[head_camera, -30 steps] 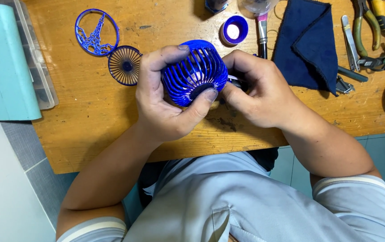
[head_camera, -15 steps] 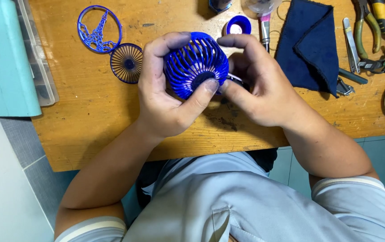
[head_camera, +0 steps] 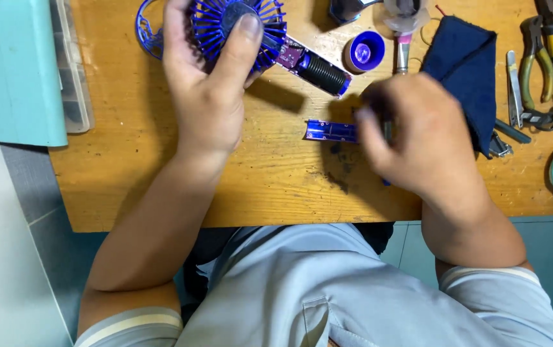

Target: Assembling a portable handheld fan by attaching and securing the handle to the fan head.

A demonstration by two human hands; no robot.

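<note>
Two hands over the wooden bench (head_camera: 161, 193): left hand (head_camera: 209, 90) grips blue fan cage (head_camera: 235, 29) at top edge, its handle w/ black cylinder (head_camera: 318, 67) sticking out right. Right hand (head_camera: 418, 138), blurred, fingers curled on a shiny blue strip (head_camera: 330, 130); grip unclear.

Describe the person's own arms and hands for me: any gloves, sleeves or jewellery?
Both hands are bare: no gloves show on the left hand or the right hand, which is motion-blurred. No watch or wristband shows on either forearm; rings cannot be ruled out through the blur. The arms are uncovered to above the elbow, where short light grey-blue sleeves end in cuffs with pale stripes.
</note>
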